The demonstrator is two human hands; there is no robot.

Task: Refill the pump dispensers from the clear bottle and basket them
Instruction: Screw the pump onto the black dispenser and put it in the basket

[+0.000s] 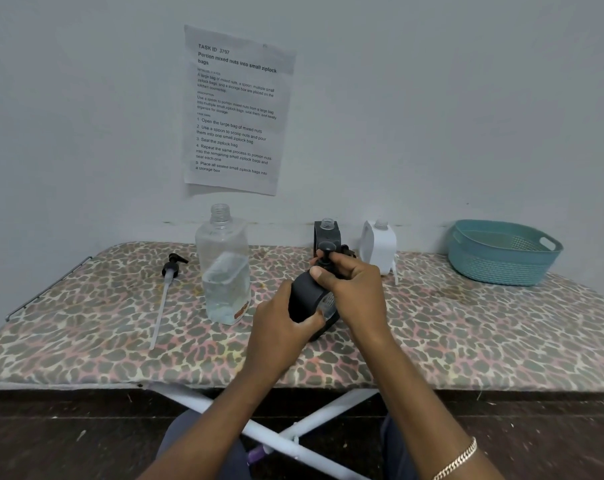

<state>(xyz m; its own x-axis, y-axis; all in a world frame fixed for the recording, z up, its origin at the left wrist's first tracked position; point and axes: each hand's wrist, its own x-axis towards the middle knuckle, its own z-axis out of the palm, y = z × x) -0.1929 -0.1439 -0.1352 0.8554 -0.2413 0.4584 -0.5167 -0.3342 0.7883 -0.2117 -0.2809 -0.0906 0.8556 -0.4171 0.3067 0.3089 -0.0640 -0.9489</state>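
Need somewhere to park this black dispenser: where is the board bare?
Widest bare board: right of the right hand, in front of the white dispenser and teal basket. Also the near strip in front of the clear bottle, right of the loose pump. Crowded: the back, where the open black bottle sits behind the held black dispenser.

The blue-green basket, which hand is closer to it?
Right. The right hand grips the pump of the black dispenser, left of the basket; the left hand holds its body, farther left.
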